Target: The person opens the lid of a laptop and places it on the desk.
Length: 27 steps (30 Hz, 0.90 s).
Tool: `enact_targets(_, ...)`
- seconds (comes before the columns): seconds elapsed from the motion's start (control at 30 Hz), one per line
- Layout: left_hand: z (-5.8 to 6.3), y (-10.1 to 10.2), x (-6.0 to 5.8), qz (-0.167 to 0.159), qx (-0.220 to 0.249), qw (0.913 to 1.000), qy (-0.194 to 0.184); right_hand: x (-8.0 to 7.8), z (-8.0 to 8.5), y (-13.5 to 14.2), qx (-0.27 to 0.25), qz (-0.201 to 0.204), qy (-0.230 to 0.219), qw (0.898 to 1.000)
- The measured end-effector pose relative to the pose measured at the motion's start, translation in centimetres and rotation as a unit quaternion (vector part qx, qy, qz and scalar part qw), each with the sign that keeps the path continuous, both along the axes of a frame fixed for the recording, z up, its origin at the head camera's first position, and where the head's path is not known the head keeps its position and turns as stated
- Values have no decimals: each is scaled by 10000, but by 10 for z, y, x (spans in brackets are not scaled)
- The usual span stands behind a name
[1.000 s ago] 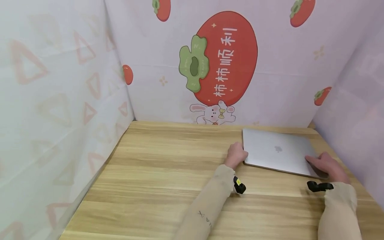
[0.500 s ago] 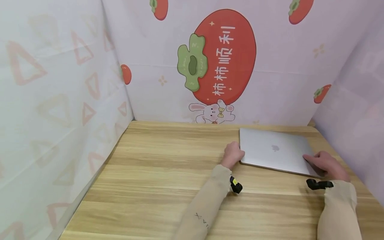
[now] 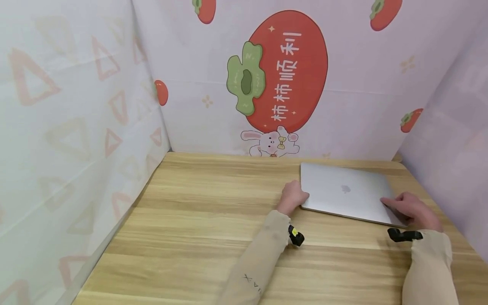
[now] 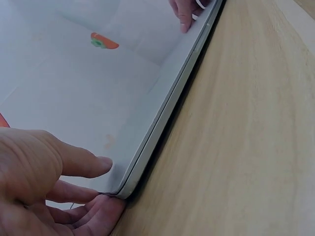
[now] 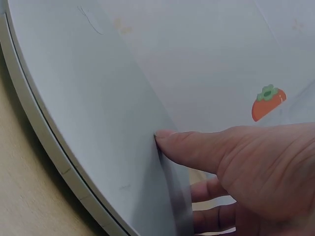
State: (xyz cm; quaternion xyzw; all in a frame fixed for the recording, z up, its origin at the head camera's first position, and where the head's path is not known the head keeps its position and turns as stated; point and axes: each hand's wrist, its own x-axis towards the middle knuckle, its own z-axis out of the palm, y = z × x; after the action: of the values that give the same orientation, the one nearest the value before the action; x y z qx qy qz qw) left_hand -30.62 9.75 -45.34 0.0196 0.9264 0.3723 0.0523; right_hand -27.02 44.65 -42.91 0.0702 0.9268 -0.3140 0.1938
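A closed silver laptop [image 3: 343,192] with a dark apple logo lies at the right rear of the wooden table. My left hand [image 3: 292,197] grips its left edge near the front corner. In the left wrist view the thumb [image 4: 88,164] lies over the lid and the other fingers curl beneath the corner. My right hand [image 3: 413,208] holds the opposite side. Its thumb [image 5: 184,145] presses on the lid in the right wrist view, while the fingers reach down past the edge, their tips partly hidden. A dark shadow line runs under the laptop's front edge.
The wooden table [image 3: 183,220] stretches left and forward of the laptop. A printed cloth [image 3: 198,123] with persimmons hangs behind it. More cloth walls stand at the left [image 3: 84,140] and right [image 3: 453,140], the right one close to my right hand.
The laptop has slid a little to the left across the table. Both hands have moved along with it, keeping their hold on its two sides.
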Motion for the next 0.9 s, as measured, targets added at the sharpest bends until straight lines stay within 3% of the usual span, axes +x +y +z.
enact_targets(0.37,-3,-17,-3,38,-131,9999,22,-9,-4,-9,-60,303,56,9995)
enact_targets(0.63,-4,-36,-5,61,-18,10000,34,-15,-4,-25,-295,226,-7,9993)
enact_targets(0.9,-3,-52,-3,95,-92,9999,48,-19,-7,-40,-94,112,69,9999)
